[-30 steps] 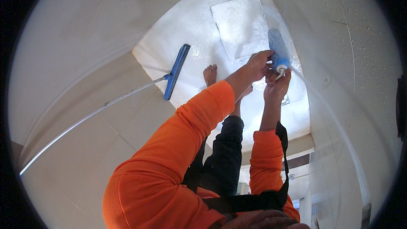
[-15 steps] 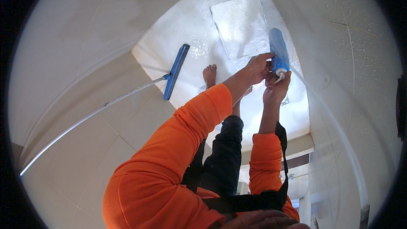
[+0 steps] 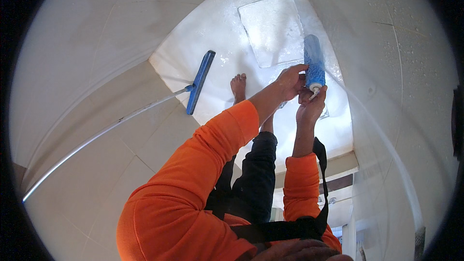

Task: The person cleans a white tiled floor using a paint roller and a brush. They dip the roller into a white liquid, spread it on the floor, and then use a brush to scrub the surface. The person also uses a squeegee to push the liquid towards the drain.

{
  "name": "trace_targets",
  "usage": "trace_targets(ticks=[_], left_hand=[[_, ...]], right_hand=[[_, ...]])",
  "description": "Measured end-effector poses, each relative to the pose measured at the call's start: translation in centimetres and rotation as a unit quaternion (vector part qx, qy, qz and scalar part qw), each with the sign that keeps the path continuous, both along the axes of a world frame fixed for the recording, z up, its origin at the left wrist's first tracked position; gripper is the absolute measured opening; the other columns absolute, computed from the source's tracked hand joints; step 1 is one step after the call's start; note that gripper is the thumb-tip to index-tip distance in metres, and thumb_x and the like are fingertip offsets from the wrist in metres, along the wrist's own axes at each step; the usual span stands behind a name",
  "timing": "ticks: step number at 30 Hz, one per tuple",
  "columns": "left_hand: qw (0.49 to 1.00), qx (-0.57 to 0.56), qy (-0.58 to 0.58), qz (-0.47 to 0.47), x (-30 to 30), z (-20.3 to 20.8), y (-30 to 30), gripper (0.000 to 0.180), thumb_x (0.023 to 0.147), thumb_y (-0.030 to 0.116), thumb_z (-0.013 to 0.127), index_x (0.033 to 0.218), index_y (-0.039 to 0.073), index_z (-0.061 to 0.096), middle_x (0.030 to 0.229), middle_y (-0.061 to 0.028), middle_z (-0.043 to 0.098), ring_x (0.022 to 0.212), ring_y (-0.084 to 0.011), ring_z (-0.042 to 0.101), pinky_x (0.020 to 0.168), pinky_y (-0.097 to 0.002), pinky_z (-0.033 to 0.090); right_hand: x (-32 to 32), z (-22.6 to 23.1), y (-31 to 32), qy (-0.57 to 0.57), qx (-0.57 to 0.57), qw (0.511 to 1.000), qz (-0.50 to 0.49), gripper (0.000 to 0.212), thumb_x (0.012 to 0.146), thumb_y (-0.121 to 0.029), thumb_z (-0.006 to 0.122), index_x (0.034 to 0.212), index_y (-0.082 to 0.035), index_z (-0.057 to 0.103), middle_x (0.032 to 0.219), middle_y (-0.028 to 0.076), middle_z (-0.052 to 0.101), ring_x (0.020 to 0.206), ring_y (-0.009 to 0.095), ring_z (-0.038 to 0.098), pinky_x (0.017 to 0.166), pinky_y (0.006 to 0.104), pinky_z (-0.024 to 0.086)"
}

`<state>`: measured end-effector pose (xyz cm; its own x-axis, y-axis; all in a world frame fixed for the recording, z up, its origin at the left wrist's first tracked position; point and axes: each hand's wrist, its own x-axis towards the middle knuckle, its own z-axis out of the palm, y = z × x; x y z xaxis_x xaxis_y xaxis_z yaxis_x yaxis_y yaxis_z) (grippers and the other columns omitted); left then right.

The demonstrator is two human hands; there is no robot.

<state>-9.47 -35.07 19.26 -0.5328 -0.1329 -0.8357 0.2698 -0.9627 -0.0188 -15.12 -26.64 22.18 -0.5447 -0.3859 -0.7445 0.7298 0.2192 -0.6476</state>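
A blue bottle [image 3: 314, 62] with a white nozzle end is held in front of me over a wet white shower floor. My left hand [image 3: 291, 81] grips its lower side with the fingers wrapped onto it. Just below, my right hand [image 3: 311, 107] is at the white nozzle, fingertips pinched on it. Both arms wear orange sleeves. My bare foot [image 3: 238, 87] stands on the floor beneath.
A blue squeegee head [image 3: 200, 82] on a long white pole [image 3: 101, 135] leans against the tiled wall at left. A pale rectangular mat [image 3: 273, 29] lies on the foamy floor. Wet tiled walls close in left and right; a doorway step [image 3: 338, 164] is at lower right.
The bottle and both hands have stayed nearly in place; the right hand has shifted slightly at the nozzle.
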Motion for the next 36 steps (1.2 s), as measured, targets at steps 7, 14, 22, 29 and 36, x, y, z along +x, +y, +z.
trace_targets(ticks=[7,14,22,29,36], left_hand=[[0.997,-0.054,0.051,0.009,0.2,1.3,-0.4,0.037,0.093,0.023,0.052,0.121,-0.001,0.047,0.100,-0.0131,0.061,0.086,-0.0233,0.062,0.076,-0.0394,0.051],[0.990,-0.131,0.056,-0.025,-0.8,2.5,-0.3,0.047,0.091,0.023,0.057,0.130,0.002,0.040,0.106,-0.0124,0.060,0.087,-0.0211,0.063,0.071,-0.0347,0.054],[0.990,-0.121,0.044,-0.049,-1.6,2.4,-1.3,0.038,0.092,0.022,0.052,0.122,0.002,0.044,0.097,-0.0112,0.060,0.075,-0.0198,0.061,0.053,-0.0281,0.045],[0.996,-0.060,0.008,-0.070,-1.2,3.3,-2.8,0.038,0.088,0.025,0.058,0.115,-0.001,0.049,0.094,-0.0117,0.059,0.076,-0.0206,0.061,0.056,-0.0306,0.050],[0.988,-0.036,-0.024,-0.149,-1.0,3.1,-1.7,0.047,0.080,0.023,0.068,0.110,-0.007,0.048,0.090,-0.0132,0.057,0.080,-0.0236,0.061,0.067,-0.0354,0.054]], right_hand=[[-0.1,-0.1,0.5,-0.003,-0.064,0.998,-0.019,0.036,0.099,-0.043,0.032,0.084,-0.012,0.043,0.053,-0.003,0.035,0.046,0.008,0.031,0.047,0.0239,0.026],[-0.4,0.6,0.9,-0.062,-0.170,0.973,-0.142,0.039,0.096,-0.046,0.037,0.082,-0.011,0.046,0.055,-0.003,0.040,0.045,0.008,0.033,0.047,0.0229,0.031],[-2.1,1.2,-0.5,-0.077,-0.158,0.976,-0.129,0.047,0.094,-0.050,0.034,0.073,-0.011,0.047,0.045,-0.002,0.034,0.043,0.010,0.033,0.055,0.0260,0.037],[-1.9,0.6,-0.7,-0.133,-0.124,0.977,-0.111,0.052,0.095,-0.050,0.031,0.068,-0.010,0.050,0.046,0.000,0.042,0.039,0.009,0.029,0.046,0.0221,0.030],[-0.7,0.6,2.0,0.180,0.113,0.969,0.126,0.048,0.094,-0.041,0.044,0.081,0.002,0.062,0.061,0.007,0.059,0.053,0.010,0.051,0.047,0.0242,0.041]])
